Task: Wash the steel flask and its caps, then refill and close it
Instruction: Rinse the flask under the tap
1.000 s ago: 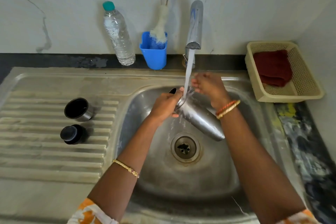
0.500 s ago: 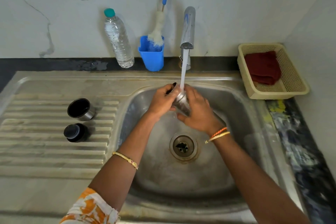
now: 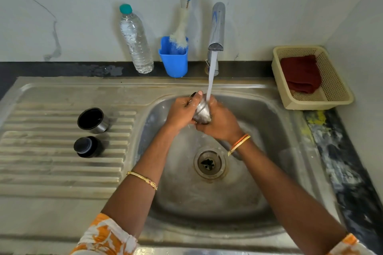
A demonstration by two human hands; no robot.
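Note:
The steel flask (image 3: 202,112) is held over the sink basin (image 3: 269,130), mouth up under the water running from the tap (image 3: 216,27). My left hand (image 3: 181,113) grips it near the neck, thumb at the rim. My right hand (image 3: 221,123) wraps around its body from the right and hides most of it. On the ribbed drainboard (image 3: 41,161) to the left stand the steel cup cap (image 3: 92,120), open side up, and the black inner stopper (image 3: 87,147) just in front of it.
Against the back wall stand a clear water bottle (image 3: 135,39) with a green cap and a blue holder (image 3: 174,58) with a bottle brush (image 3: 180,31). A beige basket (image 3: 331,93) with a dark red cloth (image 3: 300,73) sits at the right. The drain (image 3: 209,163) lies below my hands.
My right hand came down from the flask's mouth and closed around its body. The flask went from lying tilted to nearly upright under the stream. The caps have not moved.

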